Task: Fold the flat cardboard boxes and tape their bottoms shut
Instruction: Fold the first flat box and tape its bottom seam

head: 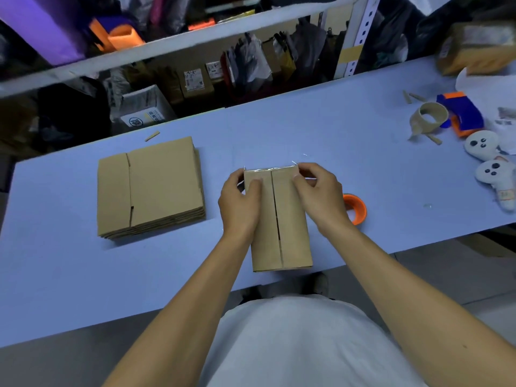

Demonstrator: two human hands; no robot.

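Note:
A folded brown cardboard box (282,230) stands on the blue table (335,152) in front of me, its two bottom flaps meeting in a centre seam. A strip of clear tape (269,170) runs across the flaps' far edge. My left hand (241,202) grips the box's left side, thumb pressing the left flap. My right hand (318,192) pinches the tape's end at the box's far right corner. A stack of flat cardboard boxes (150,188) lies to the left.
An orange tape roll (357,209) lies just right of my right wrist. Farther right are an empty cardboard tape core (428,118), a blue-and-orange tape dispenser (462,114) and two white plush toys (494,166). A taped box (474,48) sits at the far right. Shelves stand behind the table.

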